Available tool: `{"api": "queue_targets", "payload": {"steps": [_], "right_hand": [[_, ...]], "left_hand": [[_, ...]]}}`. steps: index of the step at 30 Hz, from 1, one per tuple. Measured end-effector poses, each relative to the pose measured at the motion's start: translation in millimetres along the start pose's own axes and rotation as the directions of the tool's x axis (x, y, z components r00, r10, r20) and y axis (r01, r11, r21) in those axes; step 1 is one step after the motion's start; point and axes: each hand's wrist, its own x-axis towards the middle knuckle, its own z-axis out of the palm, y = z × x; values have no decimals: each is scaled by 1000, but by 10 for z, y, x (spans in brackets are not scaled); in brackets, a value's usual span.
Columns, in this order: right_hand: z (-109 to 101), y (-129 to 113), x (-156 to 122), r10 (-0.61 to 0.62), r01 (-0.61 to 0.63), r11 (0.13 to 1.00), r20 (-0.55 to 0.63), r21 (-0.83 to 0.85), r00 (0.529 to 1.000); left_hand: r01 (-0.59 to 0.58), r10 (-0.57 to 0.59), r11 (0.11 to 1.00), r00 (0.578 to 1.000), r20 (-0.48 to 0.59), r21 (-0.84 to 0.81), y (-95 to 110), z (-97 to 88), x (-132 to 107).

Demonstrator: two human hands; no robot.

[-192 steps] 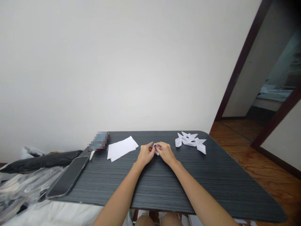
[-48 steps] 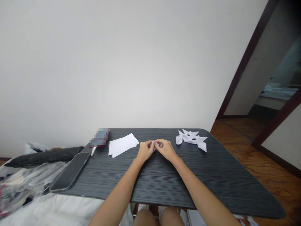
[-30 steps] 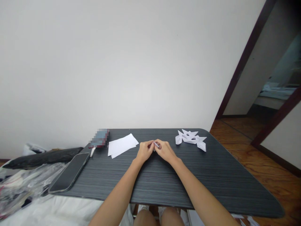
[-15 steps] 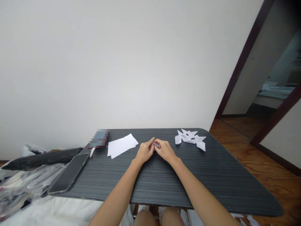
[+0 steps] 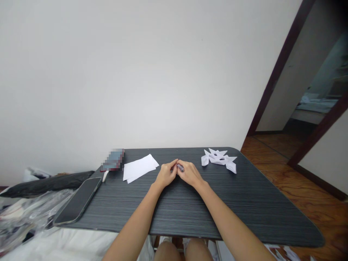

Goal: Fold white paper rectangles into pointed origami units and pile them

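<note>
My left hand (image 5: 166, 173) and my right hand (image 5: 188, 172) meet over the middle of the dark table, fingertips together. Between them a small piece of folded white paper (image 5: 180, 167) shows in part; the fingers hide most of it. Both hands are closed in a pinch around it. To the left of my left hand lie white paper sheets (image 5: 139, 169), partly overlapping. Several folded white paper shapes with pointed tips (image 5: 218, 157) sit in a cluster to the right of my right hand.
A smartphone (image 5: 78, 201) lies at the table's left edge. Behind it are a blurred-out box-like item (image 5: 113, 159) and a thin white object (image 5: 105, 176). Left of the table (image 5: 244, 210) is a pile of plastic-wrapped things (image 5: 35, 206). A white wall (image 5: 174, 79) stands behind; a doorway opens right.
The left hand's raised finger has come down against the right fingertips. Both hands stay in nearly the same place, and the view has shifted slightly.
</note>
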Motion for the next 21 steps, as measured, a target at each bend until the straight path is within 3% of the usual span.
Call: {"api": "queue_targets", "payload": {"steps": [10, 15, 21], "right_hand": [[9, 53, 17, -12, 13, 999, -10, 44, 1000], [3, 141, 17, -71, 69, 997, 46, 35, 996], [-78, 168, -43, -130, 110, 986, 170, 123, 977]], "left_hand": [[1, 0, 999, 1000, -19, 42, -23, -33, 21], [-38, 39, 999, 998, -51, 30, -63, -50, 34], [-69, 69, 997, 997, -16, 23, -103, -85, 45]]}}
